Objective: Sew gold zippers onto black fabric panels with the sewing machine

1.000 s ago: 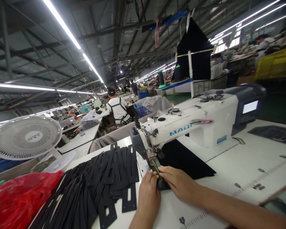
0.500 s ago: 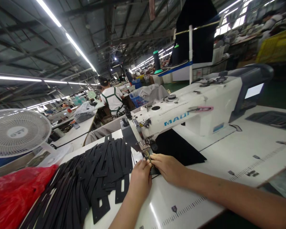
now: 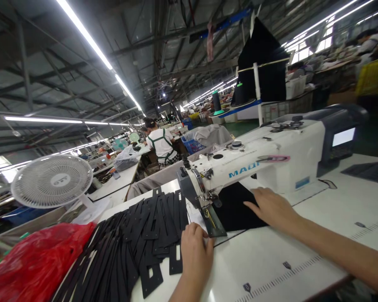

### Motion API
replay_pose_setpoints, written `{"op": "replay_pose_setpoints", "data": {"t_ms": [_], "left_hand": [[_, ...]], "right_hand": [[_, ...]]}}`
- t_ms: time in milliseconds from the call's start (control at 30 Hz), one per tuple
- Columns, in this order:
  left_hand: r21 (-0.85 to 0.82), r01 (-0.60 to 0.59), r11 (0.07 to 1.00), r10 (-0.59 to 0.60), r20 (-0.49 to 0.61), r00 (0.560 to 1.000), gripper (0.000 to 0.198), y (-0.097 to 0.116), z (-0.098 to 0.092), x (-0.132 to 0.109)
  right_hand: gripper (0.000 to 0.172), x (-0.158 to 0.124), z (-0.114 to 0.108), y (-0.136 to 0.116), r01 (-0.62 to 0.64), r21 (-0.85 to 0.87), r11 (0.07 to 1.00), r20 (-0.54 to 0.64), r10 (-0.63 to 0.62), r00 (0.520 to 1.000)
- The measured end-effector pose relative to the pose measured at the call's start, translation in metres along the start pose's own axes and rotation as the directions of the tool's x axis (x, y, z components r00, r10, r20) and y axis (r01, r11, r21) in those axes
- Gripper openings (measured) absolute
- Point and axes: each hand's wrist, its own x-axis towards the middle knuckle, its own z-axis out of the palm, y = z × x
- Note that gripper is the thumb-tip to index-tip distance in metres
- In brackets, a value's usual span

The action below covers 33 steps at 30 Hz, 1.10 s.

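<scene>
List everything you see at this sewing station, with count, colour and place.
sewing machine: one, white, on the table
table: one, white, ruler marks along front
cut pieces: many, black, fanned left of machine
fabric panel: one, black, under machine arm
fan: one, white, far left
plastic bag: one, red, lower left
co-worker: one, white shirt, seated behind
left hand: near the needle, fingers curled
right hand: flat on fabric panel

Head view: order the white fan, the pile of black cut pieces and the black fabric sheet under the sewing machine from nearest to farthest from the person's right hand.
1. Black fabric sheet: under the fingers of the right hand, beneath the sewing machine.
2. Pile of black cut pieces: left of the machine.
3. White fan: far left, past the pile.
</scene>
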Motion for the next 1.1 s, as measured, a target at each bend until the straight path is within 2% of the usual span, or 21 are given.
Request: {"op": "replay_pose_setpoints", "data": {"t_ms": [100,167,233,333,467,533,567,633,700,833,933,1100], "left_hand": [[-0.008,-0.021,1.0,0.02,-0.065,0.998,0.011,0.001,0.0,-0.004],[-0.015,-0.068,0.998,0.066,-0.132,0.989,0.021,-0.004,0.005,-0.005],[-0.023,-0.18,0.983,0.175,-0.148,0.973,0.028,-0.013,0.012,-0.004],[-0.037,-0.359,0.933,0.354,-0.104,0.93,0.033,-0.024,0.02,-0.002],[0.019,-0.451,0.892,0.451,-0.085,0.889,0.035,-0.029,0.025,0.001],[0.042,-0.472,0.881,0.474,-0.099,0.875,0.034,-0.029,0.025,0.002],[0.05,-0.479,0.876,0.482,-0.102,0.87,0.034,-0.028,0.025,0.002],[0.062,-0.496,0.866,0.5,-0.097,0.86,0.033,-0.027,0.024,0.003],[0.066,-0.507,0.859,0.511,-0.091,0.855,0.032,-0.025,0.022,0.005],[0.046,-0.516,0.856,0.517,-0.043,0.855,0.031,-0.023,0.017,0.007],[0.041,-0.523,0.851,0.524,-0.019,0.851,0.031,-0.024,0.015,0.008],[0.056,-0.54,0.84,0.542,-0.011,0.84,0.03,-0.025,0.016,0.012]], "right_hand": [[0.023,-0.001,0.001,0.019,-0.081,-0.044,0.996,0.044,0.083,0.996],[0.014,-0.003,0.001,0.021,-0.047,-0.061,0.997,0.04,0.05,0.998],[0.008,-0.002,0.0,0.018,0.006,-0.083,0.997,0.018,-0.005,1.0],[0.014,0.001,-0.003,0.015,0.054,-0.114,0.992,0.017,-0.053,0.998],[0.021,0.001,-0.004,-0.003,0.096,-0.159,0.983,-0.023,-0.101,0.995],[0.029,-0.005,0.003,-0.023,0.232,-0.128,0.964,-0.048,-0.24,0.97],[0.035,-0.01,0.008,-0.035,0.334,-0.083,0.939,-0.059,-0.34,0.939],[0.04,-0.019,0.021,-0.055,0.544,0.05,0.838,-0.102,-0.538,0.837],[0.039,-0.026,0.035,-0.067,0.627,0.137,0.767,-0.132,-0.613,0.779],[0.041,-0.028,0.049,-0.07,0.628,0.128,0.767,-0.132,-0.615,0.778],[0.038,-0.025,0.047,-0.069,0.64,0.083,0.764,-0.119,-0.63,0.767],[0.034,-0.023,0.04,-0.073,0.628,0.038,0.778,-0.069,-0.625,0.778]]}}
